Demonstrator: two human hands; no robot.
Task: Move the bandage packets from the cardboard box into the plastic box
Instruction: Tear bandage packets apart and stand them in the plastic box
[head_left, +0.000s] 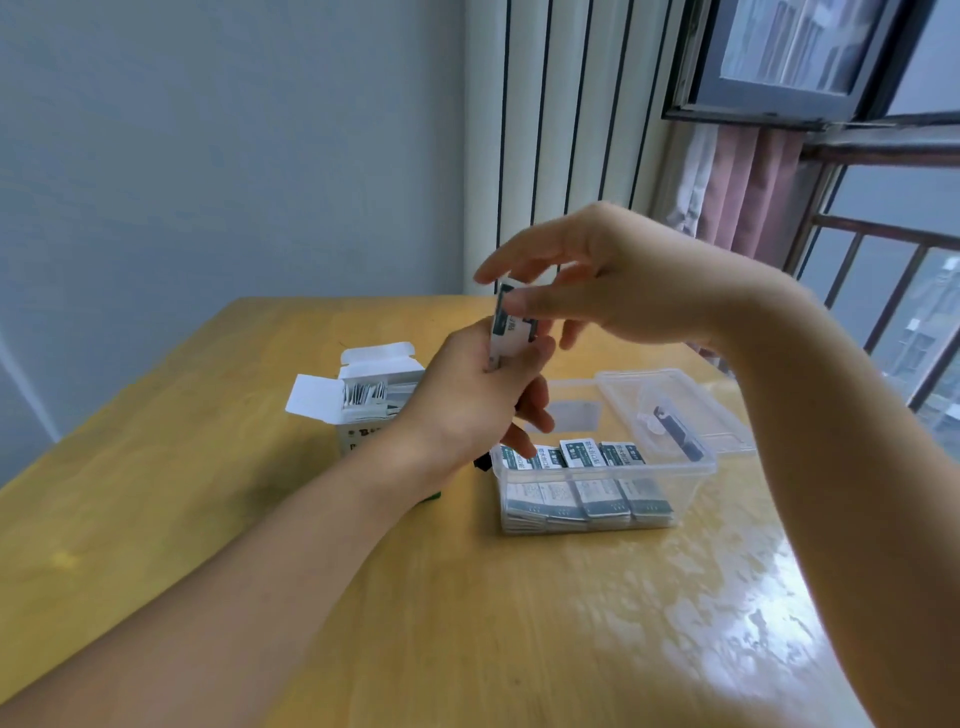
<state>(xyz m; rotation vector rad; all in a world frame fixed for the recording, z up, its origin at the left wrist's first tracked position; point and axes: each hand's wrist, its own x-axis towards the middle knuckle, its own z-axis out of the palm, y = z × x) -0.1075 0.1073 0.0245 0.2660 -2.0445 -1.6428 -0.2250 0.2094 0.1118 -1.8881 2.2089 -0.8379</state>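
So the left hand (480, 395) was up in the middle of the frame, fingers curled round the bottom end of a small stack of white and dark green bandage packets (506, 325), which stood more or less upright out of the top of the fist. The right hand (597, 291) came in from the right and sat just above it, thumb and fingertips pinching the top end of that same stack, with the forefinger stretched out to the left over it. Both hands hovered above the table, forearms reaching in from the bottom edge and the lower right.

Right below the hands, a bit to the right, sat the clear rectangular plastic box (691, 488), already holding rows of the same white and green packets (587, 499) stacked flat along its near side. Its clear lid (675, 410) rested tilted across the far right corner of the box.

To the left of the hands, behind the left wrist, was the white cardboard box (358, 415) with its flaps folded open, more packets (366, 392) standing on edge inside.

Everything stood on a yellowish wooden table (260, 519), shiny on the right side. In the upper right were a dark framed window (779, 57), a pinkish curtain (743, 187) and railing bars (883, 296).
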